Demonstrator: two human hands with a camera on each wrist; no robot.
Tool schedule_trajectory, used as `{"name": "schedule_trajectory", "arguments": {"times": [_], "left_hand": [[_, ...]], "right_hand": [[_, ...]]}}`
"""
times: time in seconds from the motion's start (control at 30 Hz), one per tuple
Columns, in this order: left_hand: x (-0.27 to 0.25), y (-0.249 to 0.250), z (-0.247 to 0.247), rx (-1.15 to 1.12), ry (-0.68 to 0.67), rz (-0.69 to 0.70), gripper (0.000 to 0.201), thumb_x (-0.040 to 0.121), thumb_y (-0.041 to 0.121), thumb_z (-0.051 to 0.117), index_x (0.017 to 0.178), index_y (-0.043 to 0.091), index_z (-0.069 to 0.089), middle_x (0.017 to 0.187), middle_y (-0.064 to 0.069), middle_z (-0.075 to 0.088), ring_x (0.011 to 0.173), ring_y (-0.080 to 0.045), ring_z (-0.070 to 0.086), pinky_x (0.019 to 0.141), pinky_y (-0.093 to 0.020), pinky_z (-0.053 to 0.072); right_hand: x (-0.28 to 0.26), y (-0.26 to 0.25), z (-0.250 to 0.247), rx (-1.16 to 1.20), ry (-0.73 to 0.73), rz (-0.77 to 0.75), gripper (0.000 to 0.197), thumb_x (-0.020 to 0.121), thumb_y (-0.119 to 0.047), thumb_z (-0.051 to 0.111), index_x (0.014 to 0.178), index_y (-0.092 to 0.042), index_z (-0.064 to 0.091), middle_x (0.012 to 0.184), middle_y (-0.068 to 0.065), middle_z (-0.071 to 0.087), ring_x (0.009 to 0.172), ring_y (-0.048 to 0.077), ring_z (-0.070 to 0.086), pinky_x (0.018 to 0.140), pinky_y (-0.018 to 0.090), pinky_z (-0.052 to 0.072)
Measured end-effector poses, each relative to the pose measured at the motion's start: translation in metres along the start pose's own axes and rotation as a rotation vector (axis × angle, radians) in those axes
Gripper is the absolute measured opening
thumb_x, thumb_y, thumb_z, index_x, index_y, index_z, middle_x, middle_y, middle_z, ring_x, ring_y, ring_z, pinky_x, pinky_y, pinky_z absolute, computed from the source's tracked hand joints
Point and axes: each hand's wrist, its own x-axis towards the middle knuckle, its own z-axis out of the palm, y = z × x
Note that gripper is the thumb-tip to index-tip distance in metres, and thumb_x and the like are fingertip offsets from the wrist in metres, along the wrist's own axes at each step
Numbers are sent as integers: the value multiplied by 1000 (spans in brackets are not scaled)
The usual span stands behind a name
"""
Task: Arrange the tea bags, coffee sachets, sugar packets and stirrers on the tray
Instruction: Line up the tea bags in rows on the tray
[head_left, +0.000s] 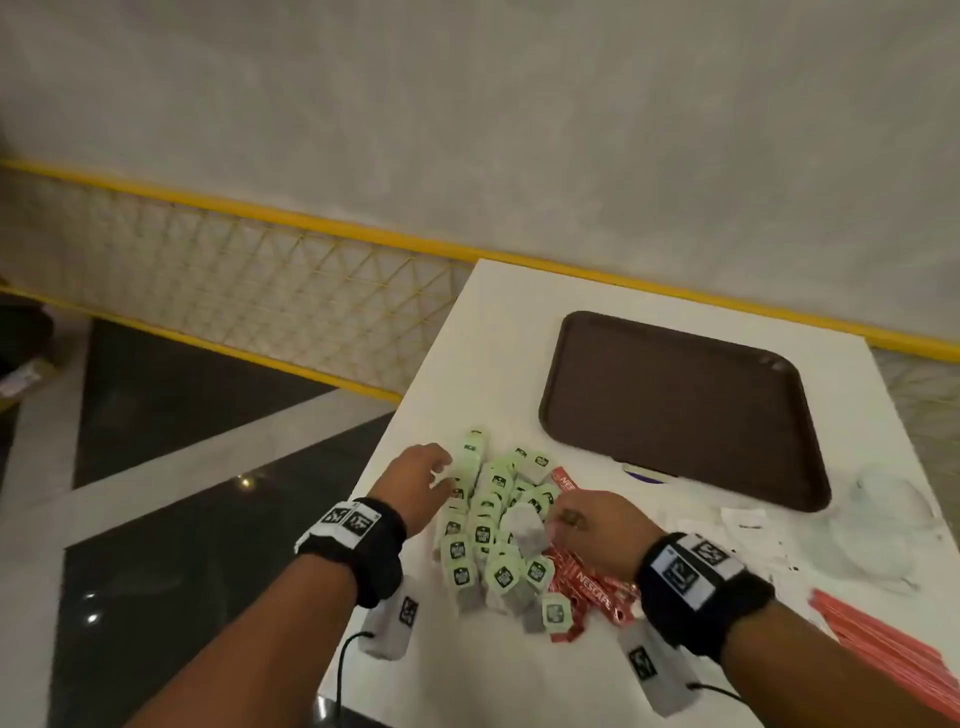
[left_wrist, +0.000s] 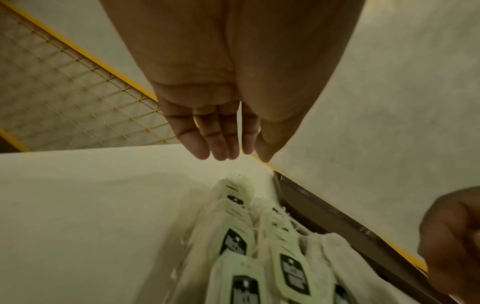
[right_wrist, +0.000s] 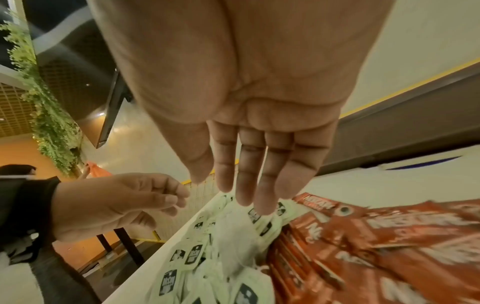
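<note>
A heap of tea bags (head_left: 491, 530) lay on the white table (head_left: 467, 670) between the hands, the left hand (head_left: 422, 480) loosely spread at its left edge and the right hand (head_left: 597, 522) straight-fingered over its right side. Red coffee sachets (head_left: 587, 582) lay under the right wrist, the brown tray (head_left: 680, 405) sat well behind, and a yellow railing (head_left: 249, 208) ran along the grey wall.

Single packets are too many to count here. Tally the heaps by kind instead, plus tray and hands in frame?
Heap of green-tagged tea bags: 1
Heap of red coffee sachets: 1
Cluster of white packets: 1
Bundle of red stirrers: 1
Brown tray: 1
Hands: 2, left hand and right hand
Total: 7
</note>
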Motion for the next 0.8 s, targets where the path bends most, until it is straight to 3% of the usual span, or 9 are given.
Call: {"name": "schedule_trajectory", "arguments": {"times": [0.07, 0.17, 0.23, 0.33, 0.43, 0.5, 0.6, 0.7, 0.8], "left_hand": [[18, -6, 3, 18, -19, -55, 39, 93, 24, 61, 130, 16, 53, 125, -4, 54, 108, -20, 58, 94, -30, 45], [39, -10, 8, 34, -116, -112, 57, 93, 27, 61, 144, 16, 39, 142, -7, 46, 125, -24, 50, 106, -37, 41], [48, -9, 12, 29, -202, -142, 67, 91, 28, 64, 148, 16, 31, 146, -8, 42, 129, -26, 47, 107, -37, 39], [57, -5, 16, 35, -251, -143, 71, 87, 24, 70, 147, 16, 32, 141, -9, 49, 124, -27, 52, 103, -37, 43], [62, -5, 17, 48, -232, -140, 62, 84, 23, 73, 138, 17, 42, 127, -8, 58, 114, -27, 58, 95, -35, 47], [64, -4, 16, 77, -227, -117, 40, 84, 26, 73, 117, 17, 53, 108, -5, 62, 104, -27, 60, 82, -32, 47], [64, -3, 11, 110, -228, -62, 23, 86, 30, 70, 91, 18, 51, 77, 6, 50, 82, -22, 54, 69, -27, 36], [60, 3, 0, 51, -189, -17, 23, 87, 30, 69, 84, 18, 50, 73, 6, 47, 72, -18, 46, 64, -28, 35], [61, 13, -18, -4, -137, 53, 20, 86, 29, 70, 83, 18, 54, 80, -1, 57, 77, -23, 54, 71, -33, 43]], "right_hand": [[21, -9, 2, 4, 29, -18, 14, 93, -29, 55, 98, -23, 66, 100, -8, 66, 90, 8, 58, 76, 20, 44], [45, -22, 5, 11, 52, -34, 14, 92, -26, 56, 97, -20, 68, 100, -5, 68, 92, 11, 60, 81, 25, 46], [56, -26, 8, 1, 58, -24, 15, 91, -24, 56, 95, -18, 69, 99, -3, 69, 92, 14, 61, 83, 27, 48], [63, -30, 4, -7, 72, -6, 16, 91, -25, 55, 94, -18, 69, 97, -3, 68, 92, 16, 60, 83, 29, 48], [64, -30, -1, -1, 78, 7, 18, 93, -26, 54, 97, -17, 69, 99, -2, 68, 91, 16, 61, 81, 29, 48], [63, -28, -5, 4, 90, 17, 19, 93, -29, 54, 98, -17, 68, 100, -2, 67, 92, 15, 60, 79, 28, 47], [61, -22, -11, 44, 109, 56, 19, 93, -33, 56, 98, -19, 67, 97, -4, 66, 90, 12, 60, 73, 24, 45], [56, -18, -17, 78, 144, 87, 16, 93, -29, 56, 99, -19, 67, 96, -5, 65, 86, 12, 61, 75, 29, 51], [53, -17, -23, 109, 170, 77, 15, 94, -30, 56, 96, -20, 67, 92, -10, 63, 79, 7, 59, 76, 30, 52]]}}
